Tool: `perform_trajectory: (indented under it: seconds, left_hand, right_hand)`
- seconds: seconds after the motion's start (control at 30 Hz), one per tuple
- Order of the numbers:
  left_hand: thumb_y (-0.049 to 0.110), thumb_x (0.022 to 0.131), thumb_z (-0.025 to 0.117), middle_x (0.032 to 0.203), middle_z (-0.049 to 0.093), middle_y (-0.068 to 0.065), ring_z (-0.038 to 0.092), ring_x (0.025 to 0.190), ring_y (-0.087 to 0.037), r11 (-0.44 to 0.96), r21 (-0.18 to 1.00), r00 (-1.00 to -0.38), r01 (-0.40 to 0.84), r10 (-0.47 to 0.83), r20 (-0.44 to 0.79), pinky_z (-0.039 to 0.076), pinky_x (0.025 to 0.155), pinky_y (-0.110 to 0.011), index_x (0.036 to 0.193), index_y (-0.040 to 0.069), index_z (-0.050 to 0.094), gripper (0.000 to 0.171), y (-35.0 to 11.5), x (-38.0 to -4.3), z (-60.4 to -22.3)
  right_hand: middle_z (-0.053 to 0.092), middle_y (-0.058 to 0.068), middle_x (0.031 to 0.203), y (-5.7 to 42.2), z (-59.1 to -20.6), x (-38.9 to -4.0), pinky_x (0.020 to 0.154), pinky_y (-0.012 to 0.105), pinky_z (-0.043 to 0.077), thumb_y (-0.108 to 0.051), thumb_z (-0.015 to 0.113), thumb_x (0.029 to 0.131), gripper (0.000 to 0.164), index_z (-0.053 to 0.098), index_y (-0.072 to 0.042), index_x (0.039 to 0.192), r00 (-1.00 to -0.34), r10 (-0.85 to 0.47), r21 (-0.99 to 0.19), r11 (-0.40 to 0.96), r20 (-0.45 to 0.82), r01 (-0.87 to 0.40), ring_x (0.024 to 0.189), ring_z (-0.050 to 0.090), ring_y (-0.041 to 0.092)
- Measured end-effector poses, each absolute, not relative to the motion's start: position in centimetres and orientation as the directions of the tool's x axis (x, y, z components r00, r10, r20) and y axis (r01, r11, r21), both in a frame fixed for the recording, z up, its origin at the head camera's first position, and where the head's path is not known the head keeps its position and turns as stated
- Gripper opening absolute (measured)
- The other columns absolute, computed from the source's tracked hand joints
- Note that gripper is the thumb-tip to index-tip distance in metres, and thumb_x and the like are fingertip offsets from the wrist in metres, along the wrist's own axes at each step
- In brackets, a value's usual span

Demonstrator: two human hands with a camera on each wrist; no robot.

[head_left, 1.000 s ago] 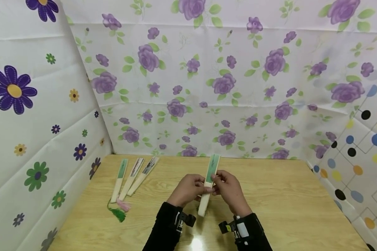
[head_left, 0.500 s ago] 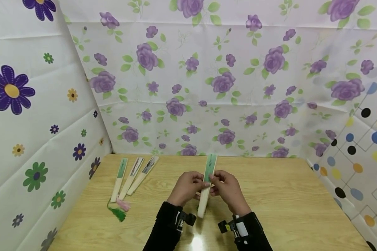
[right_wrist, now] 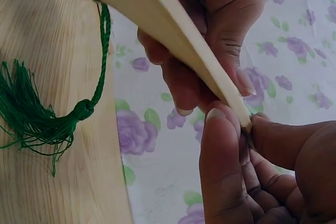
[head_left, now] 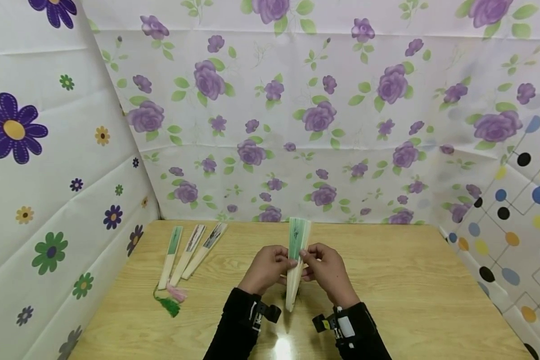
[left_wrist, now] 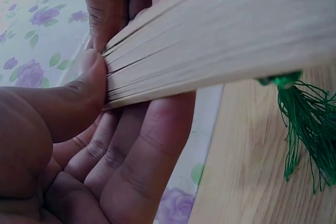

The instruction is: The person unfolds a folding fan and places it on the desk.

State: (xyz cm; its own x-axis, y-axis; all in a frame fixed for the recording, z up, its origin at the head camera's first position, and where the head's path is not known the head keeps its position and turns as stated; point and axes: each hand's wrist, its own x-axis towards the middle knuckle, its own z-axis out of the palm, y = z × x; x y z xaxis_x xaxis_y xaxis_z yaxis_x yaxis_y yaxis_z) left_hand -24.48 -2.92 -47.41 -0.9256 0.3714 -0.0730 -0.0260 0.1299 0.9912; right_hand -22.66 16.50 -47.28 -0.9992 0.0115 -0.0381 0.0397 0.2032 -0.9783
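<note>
A folding fan (head_left: pixel 293 285) with pale wooden ribs and a green upper part stands nearly upright between my hands, partly spread at its top. My left hand (head_left: pixel 267 267) pinches its left side with thumb and fingers. On the opposite side, the thumb and fingers of my right hand (head_left: pixel 328 270) grip the outer rib. The left wrist view shows narrow gaps between the ribs (left_wrist: pixel 220 40). From the fan's lower end hangs a green tassel (right_wrist: pixel 42 108), seen in both wrist views and mostly hidden behind the fan in the head view.
Three folded fans lie at the table's left: a green one (head_left: pixel 170 257), one with a reddish print (head_left: pixel 187 257) and one with a dark print (head_left: pixel 204 251). A green tassel (head_left: pixel 167 306) and a pink tassel (head_left: pixel 177 294) lie below them. Flowered cloth (head_left: pixel 319 120) rises behind the table (head_left: pixel 387 280).
The fan was folded flat a second ago; its upper end has fanned out, showing more green and pleats. Its top has shifted slightly left. Both hands keep their hold, nearly in place.
</note>
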Motion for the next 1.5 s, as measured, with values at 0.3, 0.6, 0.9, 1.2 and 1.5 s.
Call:
perform_trajectory:
  seconds: [0.3,0.6,0.9,1.2,1.5]
  left_hand:
    - [0.01,0.111,0.075,0.117,0.081,-0.022,0.08,0.094,-0.018,0.085,0.995,-0.909,-0.044,0.411,-0.076,0.075,0.083,-0.041,0.137,-0.002,0.07,0.029,-3.01,-24.43,-47.41]
    - [0.01,0.112,0.074,0.12,0.081,-0.023,0.08,0.095,-0.02,0.074,0.995,-0.899,-0.07,0.427,-0.095,0.075,0.085,-0.043,0.141,-0.002,0.067,0.033,-3.13,-24.74,-47.68]
    - [0.008,0.112,0.073,0.111,0.083,-0.015,0.078,0.088,-0.014,0.083,0.994,-0.917,-0.075,0.386,-0.102,0.074,0.079,-0.037,0.136,-0.004,0.071,0.027,-3.24,-24.71,-47.4]
    - [0.007,0.113,0.072,0.107,0.081,-0.011,0.078,0.089,-0.015,0.085,0.992,-0.922,-0.097,0.367,-0.122,0.073,0.078,-0.035,0.132,-0.003,0.071,0.022,-3.38,-24.92,-47.28]
    - [0.006,0.112,0.072,0.112,0.083,-0.016,0.08,0.091,-0.015,0.065,0.992,-0.927,-0.112,0.353,-0.128,0.074,0.079,-0.036,0.135,-0.004,0.071,0.025,-3.36,-24.89,-47.18]
  right_hand:
    - [0.072,0.014,0.109,16.66,-46.84,-22.52,0.073,0.039,0.074,-0.019,0.07,0.116,0.023,0.072,0.001,0.125,-0.999,0.018,-0.979,0.197,-0.05,0.053,0.079,0.076,0.018]
    - [0.072,0.014,0.11,16.5,-46.66,-22.33,0.072,0.033,0.073,-0.017,0.07,0.116,0.019,0.071,0.001,0.123,-0.998,0.011,-0.981,0.183,-0.066,0.067,0.081,0.076,0.018]
    - [0.07,0.015,0.11,16.34,-46.59,-22.3,0.069,0.028,0.071,-0.017,0.068,0.117,0.019,0.07,0.001,0.121,-0.998,0.016,-0.982,0.179,-0.055,0.057,0.08,0.075,0.019]
    - [0.069,0.013,0.108,16.38,-46.53,-22.41,0.071,0.033,0.073,-0.019,0.067,0.118,0.02,0.068,0.001,0.119,-0.998,0.028,-0.981,0.181,-0.058,0.062,0.079,0.075,0.017]
    - [0.069,0.012,0.108,16.38,-46.65,-22.46,0.072,0.034,0.073,-0.02,0.067,0.118,0.021,0.068,0.001,0.118,-0.998,0.03,-0.982,0.179,-0.051,0.056,0.079,0.075,0.018]
